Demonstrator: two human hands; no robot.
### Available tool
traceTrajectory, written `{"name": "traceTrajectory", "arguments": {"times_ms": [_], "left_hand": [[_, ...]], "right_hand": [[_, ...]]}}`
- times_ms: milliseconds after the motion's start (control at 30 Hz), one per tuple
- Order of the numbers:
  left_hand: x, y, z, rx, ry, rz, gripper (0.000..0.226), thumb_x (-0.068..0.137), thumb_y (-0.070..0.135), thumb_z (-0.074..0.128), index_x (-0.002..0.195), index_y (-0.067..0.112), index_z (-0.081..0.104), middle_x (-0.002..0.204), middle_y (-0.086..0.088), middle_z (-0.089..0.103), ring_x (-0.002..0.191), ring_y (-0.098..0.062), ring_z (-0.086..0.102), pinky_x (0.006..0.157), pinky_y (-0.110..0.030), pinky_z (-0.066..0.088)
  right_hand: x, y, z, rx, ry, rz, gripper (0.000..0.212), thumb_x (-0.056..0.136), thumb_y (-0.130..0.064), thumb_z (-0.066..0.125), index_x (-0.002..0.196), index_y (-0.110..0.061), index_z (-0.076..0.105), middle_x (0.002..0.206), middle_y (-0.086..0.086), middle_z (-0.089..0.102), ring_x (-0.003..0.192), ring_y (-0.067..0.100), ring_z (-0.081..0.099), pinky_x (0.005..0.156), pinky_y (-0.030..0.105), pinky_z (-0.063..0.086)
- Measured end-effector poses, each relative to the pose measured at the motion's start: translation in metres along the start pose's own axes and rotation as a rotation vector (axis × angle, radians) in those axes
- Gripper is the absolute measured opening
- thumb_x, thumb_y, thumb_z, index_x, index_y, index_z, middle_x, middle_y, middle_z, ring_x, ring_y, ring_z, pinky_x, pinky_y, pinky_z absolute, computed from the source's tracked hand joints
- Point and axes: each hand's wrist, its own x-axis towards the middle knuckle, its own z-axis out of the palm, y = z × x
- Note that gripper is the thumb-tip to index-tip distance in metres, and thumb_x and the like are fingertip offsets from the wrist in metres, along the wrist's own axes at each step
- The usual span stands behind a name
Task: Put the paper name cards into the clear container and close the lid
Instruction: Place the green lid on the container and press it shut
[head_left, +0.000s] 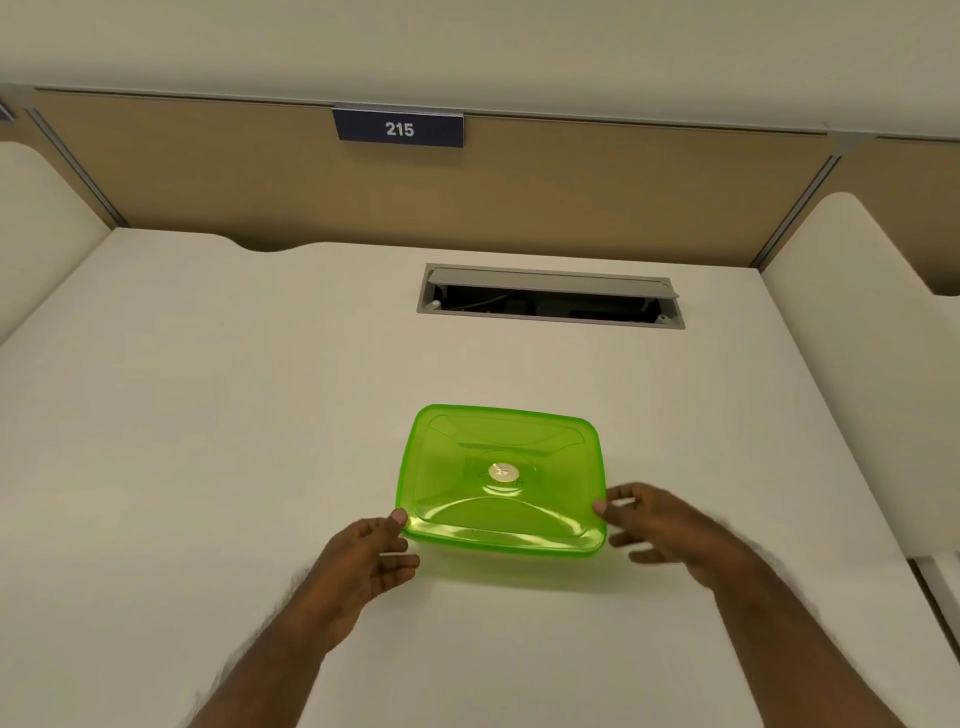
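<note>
White desk (208, 415): broad matte top, bare surface running wide to 9 o'clock and 3 o'clock of the container, bounded at 12 o'clock by a tan partition (571, 197) carrying a dark plate numbered 215 (399, 129). Cable hatch (550, 296): grey-framed slot, flap raised, set in the desk toward 12 o'clock, well apart from the container. Clear container (501, 564): rectangular with rounded corners, resting near the desk's middle, its translucent green lid (501, 480) seated on top with a pale round disc at its centre; contents cannot be made out. Left hand (363, 561): at the lid's 8 o'clock corner, thumb touching the rim, fingers loosely curled, gripping nothing. Right hand (660, 525): at the 4 o'clock corner, thumb at the rim, fingers spread and blurred, nothing clasped.
</note>
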Motion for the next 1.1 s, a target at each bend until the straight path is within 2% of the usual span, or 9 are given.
{"name": "traceTrajectory", "arguments": {"times_ms": [67, 167, 267, 400, 500, 600, 733, 933, 1100], "left_hand": [[-0.010, -0.014, 0.010, -0.019, -0.007, -0.063, 0.033, 0.084, 0.029, 0.069, 0.101, 0.002, 0.060, 0.087, -0.015, 0.060, 0.074, -0.031, 0.068, 0.074, -0.041, 0.058], [-0.025, -0.030, 0.035, 0.058, -0.159, -0.165, 0.049, 0.074, 0.039, 0.073, 0.105, 0.003, 0.063, 0.089, -0.013, 0.068, 0.071, -0.026, 0.070, 0.067, -0.037, 0.058], [-0.027, -0.032, 0.064, 0.069, -0.234, -0.167, 0.040, 0.084, 0.037, 0.068, 0.109, 0.006, 0.064, 0.096, -0.010, 0.074, 0.076, -0.024, 0.071, 0.068, -0.035, 0.057], [-0.024, -0.032, 0.089, 0.044, -0.121, -0.105, 0.029, 0.086, 0.032, 0.069, 0.098, 0.006, 0.065, 0.092, -0.007, 0.077, 0.072, -0.020, 0.073, 0.062, -0.031, 0.058], [-0.022, -0.034, 0.096, 0.026, -0.036, -0.044, 0.027, 0.083, 0.030, 0.073, 0.091, 0.005, 0.063, 0.090, -0.007, 0.077, 0.069, -0.018, 0.074, 0.057, -0.028, 0.057], [-0.017, -0.028, 0.099, 0.034, -0.025, 0.007, 0.028, 0.084, 0.029, 0.073, 0.091, 0.005, 0.060, 0.093, -0.009, 0.075, 0.070, -0.017, 0.074, 0.058, -0.028, 0.056], [-0.004, -0.012, 0.112, 0.092, -0.066, 0.062, 0.025, 0.086, 0.025, 0.071, 0.091, 0.005, 0.057, 0.090, -0.009, 0.070, 0.071, -0.019, 0.075, 0.058, -0.028, 0.057], [0.032, 0.038, 0.165, 0.257, -0.147, 0.165, 0.021, 0.088, 0.021, 0.068, 0.085, 0.013, 0.049, 0.082, -0.006, 0.062, 0.065, -0.019, 0.068, 0.058, -0.030, 0.056], [0.058, 0.064, 0.223, 0.376, -0.272, 0.109, 0.020, 0.086, 0.011, 0.069, 0.081, 0.014, 0.050, 0.083, -0.008, 0.061, 0.064, -0.018, 0.059, 0.060, -0.031, 0.054]], "right_hand": [[0.015, -0.019, -0.006, -0.040, 0.079, -0.069, 0.037, 0.085, -0.045, 0.065, 0.115, -0.023, 0.058, 0.108, -0.002, 0.069, 0.090, 0.018, 0.066, 0.078, 0.034, 0.051], [0.041, -0.045, -0.007, -0.100, 0.129, -0.166, 0.042, 0.088, -0.048, 0.061, 0.119, -0.020, 0.059, 0.112, 0.004, 0.066, 0.100, 0.024, 0.065, 0.080, 0.038, 0.054], [0.060, -0.060, -0.009, -0.109, 0.140, -0.158, 0.041, 0.089, -0.047, 0.061, 0.107, -0.010, 0.065, 0.108, 0.009, 0.066, 0.092, 0.025, 0.064, 0.081, 0.041, 0.056], [0.072, -0.064, -0.020, -0.107, 0.129, -0.145, 0.038, 0.089, -0.039, 0.063, 0.099, -0.003, 0.066, 0.099, 0.010, 0.067, 0.080, 0.020, 0.063, 0.077, 0.039, 0.056], [0.071, -0.064, -0.029, -0.156, 0.059, -0.141, 0.032, 0.092, -0.034, 0.061, 0.098, -0.003, 0.067, 0.099, 0.008, 0.067, 0.087, 0.020, 0.063, 0.072, 0.033, 0.055], [0.065, -0.055, -0.039, -0.058, 0.016, -0.166, 0.026, 0.093, -0.030, 0.059, 0.093, -0.005, 0.064, 0.102, 0.012, 0.069, 0.093, 0.022, 0.064, 0.078, 0.033, 0.057], [0.049, -0.029, -0.058, 0.097, 0.049, -0.209, 0.021, 0.094, -0.026, 0.058, 0.091, -0.006, 0.064, 0.104, 0.016, 0.070, 0.092, 0.023, 0.067, 0.080, 0.034, 0.057], [0.029, 0.019, -0.089, 0.408, 0.207, -0.205, 0.023, 0.095, -0.019, 0.055, 0.098, 0.002, 0.063, 0.101, 0.017, 0.067, 0.087, 0.024, 0.064, 0.072, 0.031, 0.059], [0.021, 0.045, -0.102, 0.652, 0.385, -0.203, 0.017, 0.095, -0.015, 0.055, 0.098, 0.001, 0.062, 0.104, 0.016, 0.064, 0.084, 0.023, 0.062, 0.065, 0.023, 0.060]]}}
